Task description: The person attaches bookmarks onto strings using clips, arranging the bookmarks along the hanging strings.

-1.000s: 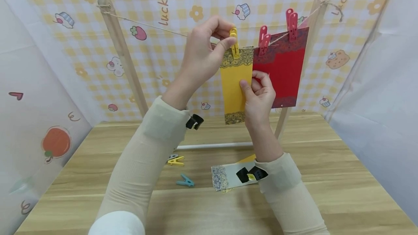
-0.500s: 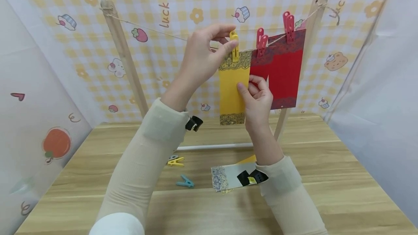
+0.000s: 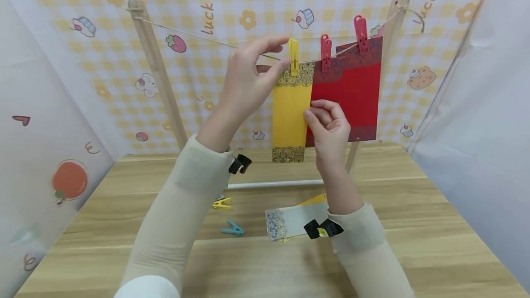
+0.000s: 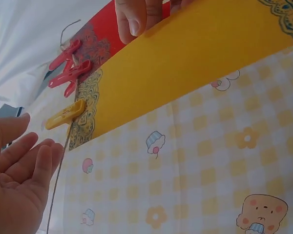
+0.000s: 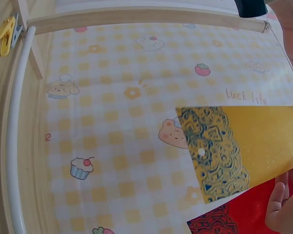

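Observation:
A yellow paper card (image 3: 291, 111) with dark lace-patterned ends hangs from the twine in the head view, a yellow clothespin (image 3: 294, 57) clamped over its top edge. My left hand (image 3: 253, 75) is just left of that clothespin, thumb and fingers parted; the left wrist view shows a gap between the hand (image 4: 22, 170) and the clothespin (image 4: 65, 114). At the card's right edge is my right hand (image 3: 331, 134), thumb in front and fingers behind, lightly pinching it. Beside it hang red cards (image 3: 352, 98) under pink clothespins (image 3: 326, 53).
On the wooden table (image 3: 232, 266) lie a blue clothespin (image 3: 233, 228), a yellow clothespin (image 3: 222, 203) with a grey one partly hidden, and a pale blue card (image 3: 294, 220) over a yellow one. Wooden posts (image 3: 159, 72) carry the twine; a white bar (image 3: 273, 184) runs low between them.
My left hand has let go of the yellow clothespin and drawn slightly left. The clothespin stays on the card and twine. My right thumb has slid toward the card's edge.

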The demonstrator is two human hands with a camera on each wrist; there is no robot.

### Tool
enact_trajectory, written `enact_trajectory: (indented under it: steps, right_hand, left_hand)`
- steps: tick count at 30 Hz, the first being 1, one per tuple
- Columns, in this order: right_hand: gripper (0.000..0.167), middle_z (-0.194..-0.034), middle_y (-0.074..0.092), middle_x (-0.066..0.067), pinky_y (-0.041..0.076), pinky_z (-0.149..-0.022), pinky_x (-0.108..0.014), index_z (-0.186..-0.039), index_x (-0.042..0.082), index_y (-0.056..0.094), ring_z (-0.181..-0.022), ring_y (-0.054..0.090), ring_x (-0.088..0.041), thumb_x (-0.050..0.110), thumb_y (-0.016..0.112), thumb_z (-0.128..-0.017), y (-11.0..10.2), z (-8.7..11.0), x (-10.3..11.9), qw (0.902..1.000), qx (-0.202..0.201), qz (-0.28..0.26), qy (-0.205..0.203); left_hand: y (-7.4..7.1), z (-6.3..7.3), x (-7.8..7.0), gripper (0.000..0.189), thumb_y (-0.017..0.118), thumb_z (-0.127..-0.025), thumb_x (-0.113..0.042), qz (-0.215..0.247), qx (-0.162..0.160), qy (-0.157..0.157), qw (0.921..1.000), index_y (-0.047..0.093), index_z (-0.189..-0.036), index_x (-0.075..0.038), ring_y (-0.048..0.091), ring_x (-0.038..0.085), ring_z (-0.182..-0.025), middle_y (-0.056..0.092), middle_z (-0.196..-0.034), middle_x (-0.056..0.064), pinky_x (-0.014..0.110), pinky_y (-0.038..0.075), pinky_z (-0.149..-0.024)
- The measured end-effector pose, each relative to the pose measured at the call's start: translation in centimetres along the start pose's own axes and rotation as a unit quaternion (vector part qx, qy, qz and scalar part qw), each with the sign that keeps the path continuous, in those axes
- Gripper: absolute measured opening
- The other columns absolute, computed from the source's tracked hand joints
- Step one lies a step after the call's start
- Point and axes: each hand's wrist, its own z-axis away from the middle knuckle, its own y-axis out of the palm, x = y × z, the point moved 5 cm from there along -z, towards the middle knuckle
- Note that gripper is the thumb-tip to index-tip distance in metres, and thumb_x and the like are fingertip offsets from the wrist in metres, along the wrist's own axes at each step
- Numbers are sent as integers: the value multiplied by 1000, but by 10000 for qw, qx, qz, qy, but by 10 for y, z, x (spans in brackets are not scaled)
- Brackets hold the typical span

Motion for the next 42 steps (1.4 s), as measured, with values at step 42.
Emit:
enact_trajectory:
  steps: [42]
  right_hand:
    - [26, -103, 71, -12, 53, -79, -30, -118, 2, 68, -93, 63, -22, 11, 68, -93, -61, 55, -93, 8130, 4227, 3727, 1464]
  left_hand:
    - [-33, 172, 92, 31, 70, -87, 5, -520, -432, -57, 9977, 69, -117, -3, 58, 0, -110, 71, -117, 11, 11, 52, -79]
